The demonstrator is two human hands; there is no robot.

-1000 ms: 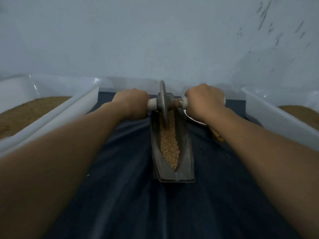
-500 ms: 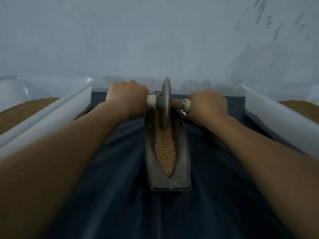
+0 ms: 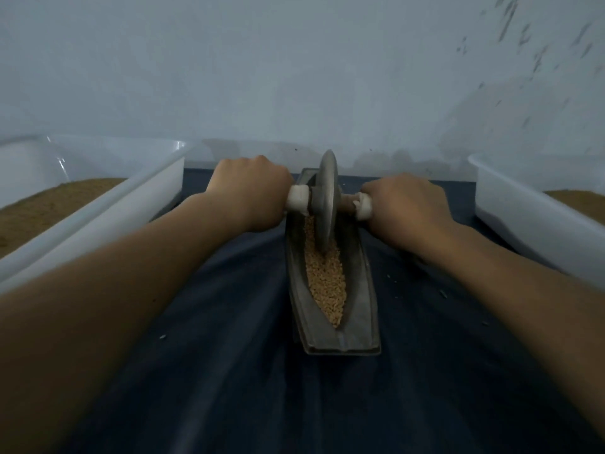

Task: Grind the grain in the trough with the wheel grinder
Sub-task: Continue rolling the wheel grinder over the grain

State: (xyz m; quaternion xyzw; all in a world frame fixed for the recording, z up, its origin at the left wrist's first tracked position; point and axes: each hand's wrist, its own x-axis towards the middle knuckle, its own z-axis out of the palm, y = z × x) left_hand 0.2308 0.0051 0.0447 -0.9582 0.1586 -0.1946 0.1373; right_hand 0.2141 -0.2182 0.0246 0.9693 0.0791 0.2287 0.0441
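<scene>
Two hands, left (image 3: pixel 250 191) and right (image 3: pixel 406 204), each grip one wheel grinder (image 3: pixel 325 198) handle. The wheel stands in one trough (image 3: pixel 360 290) of grain (image 3: pixel 327 280). Two white tubs (image 3: pixel 108 217) flank it.

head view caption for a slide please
Left hand and right hand grip the wheel grinder by its handles, disc in the grain toward the far end of the trough.

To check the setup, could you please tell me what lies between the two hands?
The head view shows the wheel grinder between the left hand and right hand, its disc standing in the grain in the trough.
</scene>
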